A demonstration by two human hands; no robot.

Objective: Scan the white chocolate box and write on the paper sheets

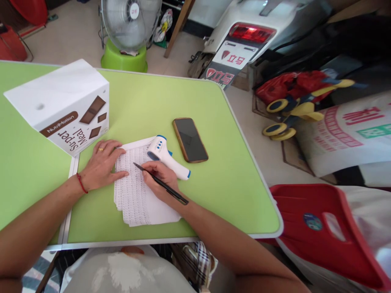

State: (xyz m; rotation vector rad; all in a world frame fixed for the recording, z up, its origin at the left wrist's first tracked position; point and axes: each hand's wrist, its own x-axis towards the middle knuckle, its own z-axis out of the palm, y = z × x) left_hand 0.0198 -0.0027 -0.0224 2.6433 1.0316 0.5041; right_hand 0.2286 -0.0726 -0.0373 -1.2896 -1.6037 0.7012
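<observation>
My right hand (160, 179) grips a black pen (171, 190), its tip over a stack of white paper sheets (134, 203) covered in rows of handwriting. Flat on the table and the sheets' left edge rests my left hand (102, 165), fingers stretched out, with nothing in it. A white and blue infrared thermometer (167, 156) lies on its side across the top right of the sheets, just beyond my right hand. Farther right, a smartphone (191, 140) in a brown case lies face up with a dark screen.
The green table (238, 187) has a metal rim. A white NutriMotion box (73, 118) stands at its left. Past the far edge are a fan (131, 24) on a green stool (124, 59) and a white scooter (244, 40). A red chair (324, 228) stands at the right.
</observation>
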